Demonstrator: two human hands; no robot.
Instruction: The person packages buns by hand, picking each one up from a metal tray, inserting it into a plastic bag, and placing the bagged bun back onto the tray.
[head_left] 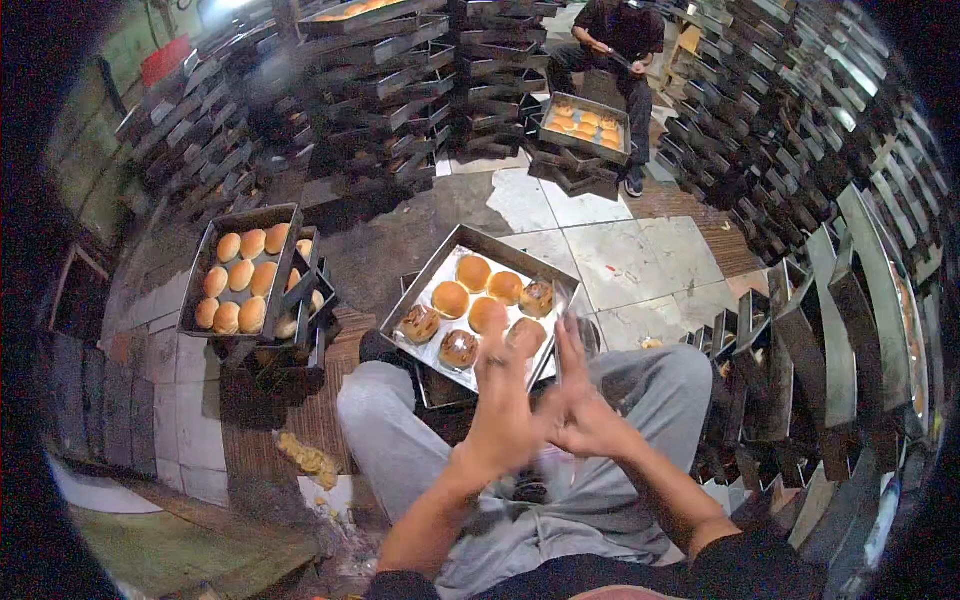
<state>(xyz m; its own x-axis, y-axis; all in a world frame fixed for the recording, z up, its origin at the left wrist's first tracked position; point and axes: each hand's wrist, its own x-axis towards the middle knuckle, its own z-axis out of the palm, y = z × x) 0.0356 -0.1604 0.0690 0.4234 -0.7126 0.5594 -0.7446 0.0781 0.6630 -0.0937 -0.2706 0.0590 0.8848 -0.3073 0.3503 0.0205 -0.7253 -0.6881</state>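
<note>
A metal tray [468, 240] of round buns stands tilted before my knees, some buns golden and some dark-topped. Over its near right part, my left hand [505, 410] is raised with fingers stretched upward, blurred by motion. Close beside it on the right, my right hand [582, 400] also has its fingers extended. The two hands come near each other at the thumbs; whether they touch is unclear. Something transparent shows faintly around and below the hands, too blurred to make out. A dark-topped bun [459, 349] lies left of my left hand.
A tray of golden buns [240, 274] rests on stacked trays at left. A person [625, 40] sits at the back behind another bun tray [585, 124]. Tall stacks of dark trays [375, 110] surround the tiled floor [650, 262]. Yellowish scraps [308, 459] lie at lower left.
</note>
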